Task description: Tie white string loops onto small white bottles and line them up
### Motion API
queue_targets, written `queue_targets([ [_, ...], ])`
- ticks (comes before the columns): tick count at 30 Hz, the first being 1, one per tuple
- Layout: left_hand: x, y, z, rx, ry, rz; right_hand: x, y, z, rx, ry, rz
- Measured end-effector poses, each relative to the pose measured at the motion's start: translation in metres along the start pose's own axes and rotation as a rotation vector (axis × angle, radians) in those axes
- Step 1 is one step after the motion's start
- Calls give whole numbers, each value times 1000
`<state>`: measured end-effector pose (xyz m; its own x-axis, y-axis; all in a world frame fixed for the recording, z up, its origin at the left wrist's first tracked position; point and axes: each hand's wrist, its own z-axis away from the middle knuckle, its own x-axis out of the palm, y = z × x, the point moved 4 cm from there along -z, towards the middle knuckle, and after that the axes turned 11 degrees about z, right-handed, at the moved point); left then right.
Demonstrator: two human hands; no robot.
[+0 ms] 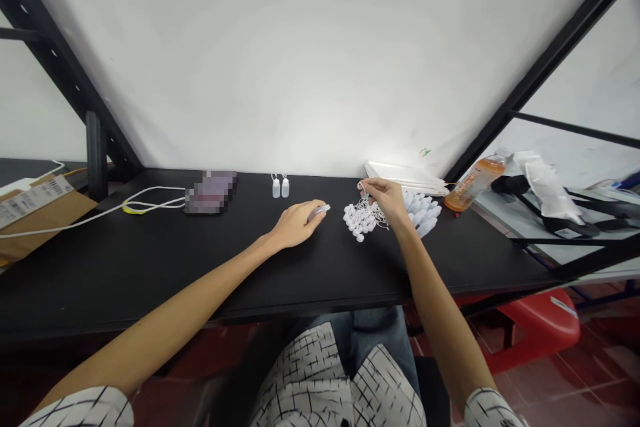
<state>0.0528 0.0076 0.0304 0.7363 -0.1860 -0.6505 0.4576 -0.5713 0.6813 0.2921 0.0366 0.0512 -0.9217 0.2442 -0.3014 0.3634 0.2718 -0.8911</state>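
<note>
My left hand (295, 225) is closed round a small translucent plastic bottle (319, 211), whose neck points right. Over a pile of small white caps with thin looped strings (357, 220), my right hand (389, 197) pinches one white cap with a string (361, 186). Part of that cap is covered by the fingers. Partly behind my right wrist lies a heap of the same translucent bottles (425, 211). Two capped bottles (281, 188) with string loops on top stand side by side, beyond my left hand.
A blurred-out phone-like object (211, 193) lies on the black table (200, 280), with a white cable (155, 203) beside it. White flat sheets or bags (407, 177) lie by the wall. An orange drink bottle (473, 185) leans at the right; a cardboard box (40, 213) sits far left.
</note>
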Motion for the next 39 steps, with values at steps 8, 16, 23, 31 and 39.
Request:
queue_targets([
  [8, 4, -2, 0, 41, -17, 12, 53, -15, 22, -21, -475, -16],
  [16, 5, -3, 0, 56, -12, -19, 58, -13, 23, -39, -479, -44],
  [23, 7, -8, -1, 86, 26, -3, 63, -13, 26, -56, -449, -53],
  [31, 6, -8, -1, 13, -23, -8, 64, -16, 30, -53, -505, 6],
  [39, 6, -7, -1, 9, -36, -44, 60, -20, 31, 34, -553, -44],
])
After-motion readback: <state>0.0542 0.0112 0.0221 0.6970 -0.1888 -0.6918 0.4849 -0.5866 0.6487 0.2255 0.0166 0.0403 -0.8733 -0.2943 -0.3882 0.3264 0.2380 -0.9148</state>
